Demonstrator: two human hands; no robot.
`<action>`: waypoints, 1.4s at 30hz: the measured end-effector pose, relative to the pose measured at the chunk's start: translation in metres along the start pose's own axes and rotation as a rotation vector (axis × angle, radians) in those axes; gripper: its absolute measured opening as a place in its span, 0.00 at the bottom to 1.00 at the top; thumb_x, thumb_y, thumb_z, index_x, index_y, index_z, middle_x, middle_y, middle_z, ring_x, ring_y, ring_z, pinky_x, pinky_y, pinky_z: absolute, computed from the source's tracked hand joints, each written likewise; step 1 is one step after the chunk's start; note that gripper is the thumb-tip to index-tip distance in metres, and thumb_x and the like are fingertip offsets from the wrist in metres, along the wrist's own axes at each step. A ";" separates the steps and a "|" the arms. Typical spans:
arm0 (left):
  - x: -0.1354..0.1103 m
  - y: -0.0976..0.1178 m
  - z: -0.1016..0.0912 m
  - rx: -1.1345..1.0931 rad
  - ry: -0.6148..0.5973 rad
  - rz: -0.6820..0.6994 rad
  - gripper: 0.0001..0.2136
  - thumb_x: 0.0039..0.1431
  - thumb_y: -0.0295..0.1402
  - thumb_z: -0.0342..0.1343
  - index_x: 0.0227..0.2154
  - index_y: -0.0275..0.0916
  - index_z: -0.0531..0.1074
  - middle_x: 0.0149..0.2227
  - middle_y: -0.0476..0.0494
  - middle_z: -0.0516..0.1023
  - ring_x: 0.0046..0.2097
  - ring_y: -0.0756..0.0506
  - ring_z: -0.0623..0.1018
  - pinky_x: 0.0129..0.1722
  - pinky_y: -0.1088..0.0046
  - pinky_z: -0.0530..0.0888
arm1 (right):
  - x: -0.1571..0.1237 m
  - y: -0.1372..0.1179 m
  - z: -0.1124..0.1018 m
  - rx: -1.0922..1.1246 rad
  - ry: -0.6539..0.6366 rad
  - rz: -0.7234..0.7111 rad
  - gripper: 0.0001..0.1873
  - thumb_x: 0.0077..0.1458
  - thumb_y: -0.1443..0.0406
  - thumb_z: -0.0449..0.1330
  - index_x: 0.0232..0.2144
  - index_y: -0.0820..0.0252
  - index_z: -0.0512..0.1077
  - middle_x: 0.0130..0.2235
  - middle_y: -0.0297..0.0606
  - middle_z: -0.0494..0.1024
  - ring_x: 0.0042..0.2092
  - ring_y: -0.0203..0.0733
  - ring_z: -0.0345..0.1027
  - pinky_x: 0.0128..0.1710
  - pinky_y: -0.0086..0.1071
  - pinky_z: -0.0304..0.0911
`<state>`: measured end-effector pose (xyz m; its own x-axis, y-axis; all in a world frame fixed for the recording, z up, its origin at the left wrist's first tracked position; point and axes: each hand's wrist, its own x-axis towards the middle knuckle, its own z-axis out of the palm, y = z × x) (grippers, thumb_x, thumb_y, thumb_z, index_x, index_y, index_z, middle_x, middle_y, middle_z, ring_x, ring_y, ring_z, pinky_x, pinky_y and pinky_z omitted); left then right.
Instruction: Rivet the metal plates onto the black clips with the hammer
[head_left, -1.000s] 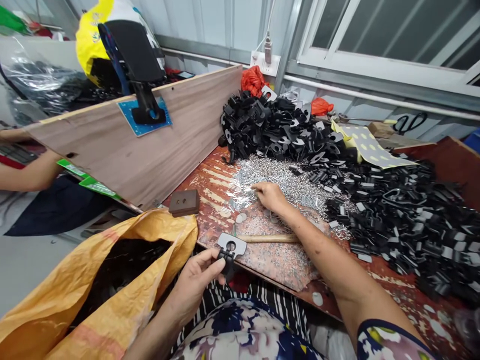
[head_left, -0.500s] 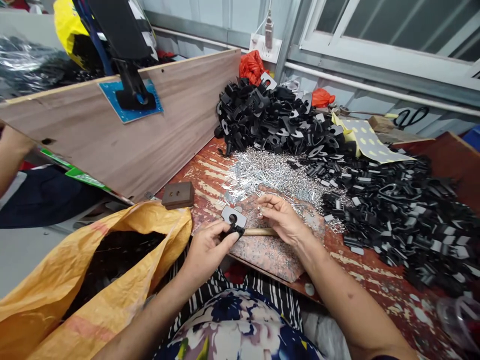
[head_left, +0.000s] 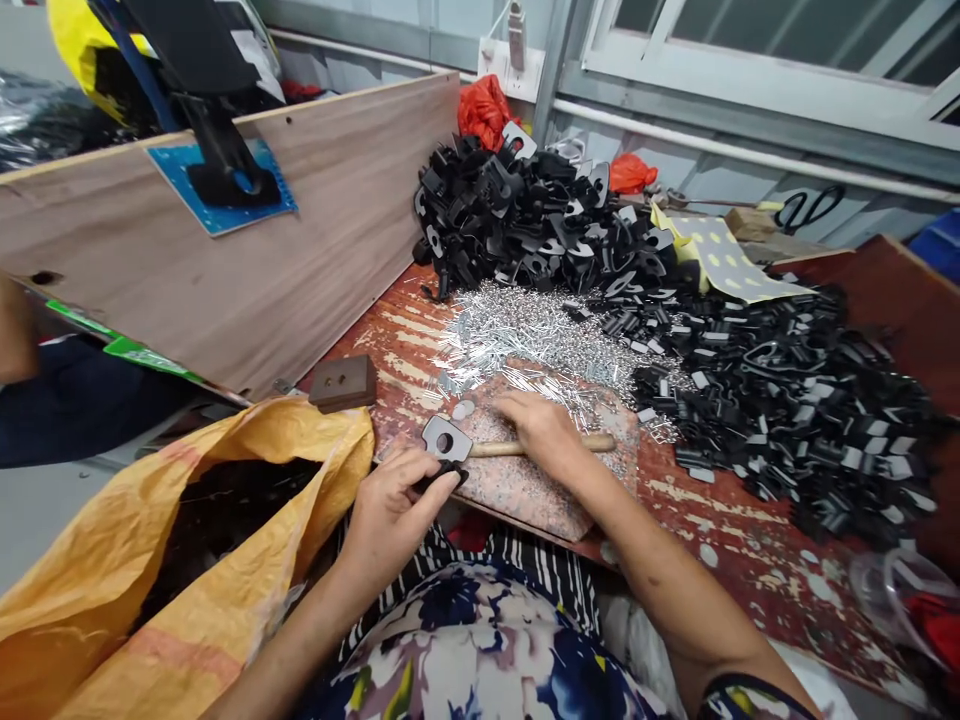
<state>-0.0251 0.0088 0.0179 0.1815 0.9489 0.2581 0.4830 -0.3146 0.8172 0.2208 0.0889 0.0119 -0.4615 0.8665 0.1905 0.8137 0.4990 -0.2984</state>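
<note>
My left hand [head_left: 394, 505] is closed on a black clip with a grey tab and a round hole [head_left: 444, 447], held at the near edge of a speckled stone slab [head_left: 525, 480]. My right hand [head_left: 541, 432] lies over a wooden-handled tool [head_left: 592, 443] on the slab, fingers curled around its handle. Just beyond the slab spreads a heap of small silver pins [head_left: 525, 335].
Big piles of black clips lie at the back [head_left: 525, 220] and right [head_left: 787, 400]. A yellow woven sack [head_left: 187, 560] with dark parts gapes at my left. A wooden partition [head_left: 225, 260] walls the left; another person's arm [head_left: 11, 330] shows past it. A brown block [head_left: 343, 382] lies near the sack.
My right hand left the pin heap, came back to the slab and settled on the tool handle. My left hand brought the clip up to the slab's edge.
</note>
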 end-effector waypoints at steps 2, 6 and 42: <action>-0.003 -0.002 -0.004 -0.025 0.007 -0.045 0.12 0.65 0.37 0.58 0.25 0.41 0.72 0.28 0.47 0.74 0.34 0.44 0.74 0.37 0.68 0.67 | 0.003 0.011 -0.009 0.045 0.141 0.032 0.25 0.61 0.79 0.48 0.50 0.52 0.76 0.55 0.39 0.78 0.54 0.45 0.70 0.53 0.39 0.66; -0.009 -0.006 -0.014 -0.062 0.022 -0.123 0.13 0.64 0.38 0.58 0.24 0.41 0.70 0.27 0.48 0.71 0.31 0.46 0.72 0.33 0.70 0.66 | -0.007 0.019 -0.021 0.121 0.198 0.132 0.14 0.65 0.71 0.54 0.44 0.53 0.78 0.43 0.39 0.80 0.46 0.45 0.73 0.49 0.40 0.66; -0.016 -0.006 -0.018 -0.433 -0.002 -0.393 0.16 0.55 0.39 0.64 0.18 0.39 0.67 0.25 0.50 0.65 0.28 0.48 0.65 0.25 0.74 0.63 | 0.112 -0.023 0.017 -0.086 -0.194 0.126 0.11 0.62 0.67 0.58 0.34 0.58 0.81 0.42 0.44 0.84 0.47 0.47 0.75 0.47 0.37 0.64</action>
<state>-0.0461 -0.0044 0.0181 0.0610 0.9924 -0.1073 0.1204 0.0994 0.9877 0.1444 0.1748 0.0242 -0.4071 0.9129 -0.0291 0.8923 0.3907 -0.2263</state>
